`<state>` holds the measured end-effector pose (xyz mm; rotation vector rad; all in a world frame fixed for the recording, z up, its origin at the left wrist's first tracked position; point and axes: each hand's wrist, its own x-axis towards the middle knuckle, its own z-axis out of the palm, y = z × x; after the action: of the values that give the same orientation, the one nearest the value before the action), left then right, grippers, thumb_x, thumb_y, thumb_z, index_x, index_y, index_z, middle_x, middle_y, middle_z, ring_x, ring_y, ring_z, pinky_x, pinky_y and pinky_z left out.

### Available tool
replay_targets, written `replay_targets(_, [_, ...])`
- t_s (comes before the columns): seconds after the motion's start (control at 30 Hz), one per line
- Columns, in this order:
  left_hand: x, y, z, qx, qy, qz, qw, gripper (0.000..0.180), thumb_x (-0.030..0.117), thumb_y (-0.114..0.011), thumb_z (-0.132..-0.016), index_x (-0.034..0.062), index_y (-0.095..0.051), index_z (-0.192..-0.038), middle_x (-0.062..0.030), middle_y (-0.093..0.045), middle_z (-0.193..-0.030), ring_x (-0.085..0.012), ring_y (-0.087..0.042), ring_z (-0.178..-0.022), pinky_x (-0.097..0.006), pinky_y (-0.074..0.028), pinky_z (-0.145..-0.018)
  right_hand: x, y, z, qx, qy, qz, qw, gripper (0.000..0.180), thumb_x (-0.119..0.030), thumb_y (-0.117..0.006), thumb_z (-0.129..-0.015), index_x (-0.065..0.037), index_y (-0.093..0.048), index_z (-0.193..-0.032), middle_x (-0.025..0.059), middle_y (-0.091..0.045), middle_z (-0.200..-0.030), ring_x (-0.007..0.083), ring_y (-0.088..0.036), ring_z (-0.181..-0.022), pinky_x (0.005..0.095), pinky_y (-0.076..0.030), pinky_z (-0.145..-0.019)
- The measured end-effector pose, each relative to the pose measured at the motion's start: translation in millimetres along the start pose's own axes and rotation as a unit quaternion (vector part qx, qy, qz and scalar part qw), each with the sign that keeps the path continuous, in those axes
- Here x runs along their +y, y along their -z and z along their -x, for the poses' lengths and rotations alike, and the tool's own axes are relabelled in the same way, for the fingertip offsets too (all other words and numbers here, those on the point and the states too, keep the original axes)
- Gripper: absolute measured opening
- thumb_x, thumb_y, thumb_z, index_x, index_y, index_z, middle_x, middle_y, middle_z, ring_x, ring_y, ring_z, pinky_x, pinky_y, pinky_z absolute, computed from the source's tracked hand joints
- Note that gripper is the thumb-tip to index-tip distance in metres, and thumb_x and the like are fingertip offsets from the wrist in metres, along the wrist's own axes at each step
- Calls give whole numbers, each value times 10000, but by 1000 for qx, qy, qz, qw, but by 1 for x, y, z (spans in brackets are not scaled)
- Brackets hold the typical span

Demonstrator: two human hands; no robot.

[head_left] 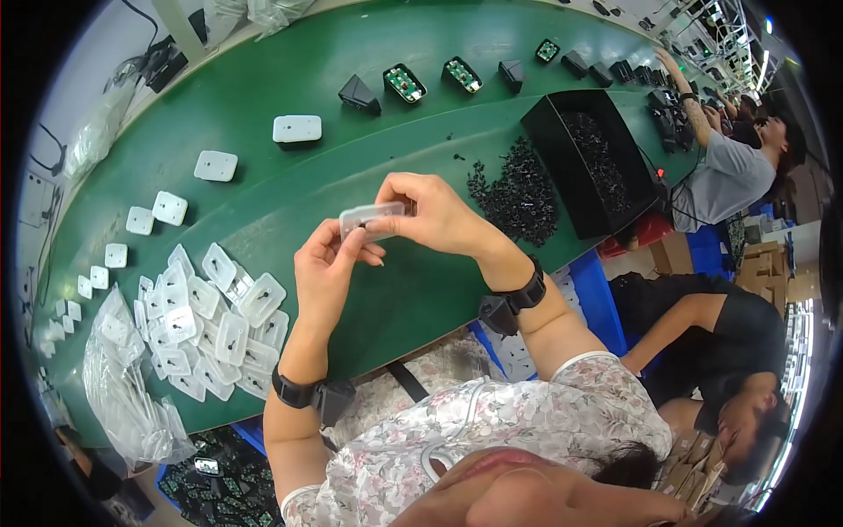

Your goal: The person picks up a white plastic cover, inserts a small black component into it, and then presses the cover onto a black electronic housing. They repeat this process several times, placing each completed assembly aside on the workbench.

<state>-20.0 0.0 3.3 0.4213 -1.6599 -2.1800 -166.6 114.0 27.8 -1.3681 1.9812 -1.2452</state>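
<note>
Your floral sleeve (527, 422) fills the lower frame.
Both hands, left hand (327, 268) and right hand (435, 213), pinch one clear plastic cover (373, 217) at frame centre above the green belt (369, 132); loose covers (211, 321) lie lower left, black screws (518, 189) right.

Two hands (329, 268) hold one clear cover (373, 218); two wrist bands (303, 393); one black bin (590, 162); two open circuit units (404, 83), upper middle.

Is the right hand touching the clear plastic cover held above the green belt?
Touching. The head view shows the right hand pinching one end of the clear plastic cover, fingertips on its edge, while the left hand holds the other end.
</note>
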Motion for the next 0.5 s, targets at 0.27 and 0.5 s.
replay_targets(0.27, [-6, 23, -16, 89, 11, 27, 996, 151, 74, -513, -924, -55, -553, -991, -113, -643, -838, -160, -629, -667, -270, -516, -616, 9, -9, -7, 18, -129, -149, 980, 265, -230, -719, -801, -25, -570, -878, 9, -568, -725, 72, -522, -612, 225, -421, -538])
replay_targets(0.5, [-27, 35, -29, 205, -93, -406, 885, 111, 138, -540, -890, 66, -615, -927, -156, -633, -832, -326, -616, -724, -367, -486, -656, 27, 34, -64, 218, -14, 271, 937, 346, -401, -640, -815, -86, -606, -956, 68, -599, -858, 220, -584, -751, 338, -473, -662])
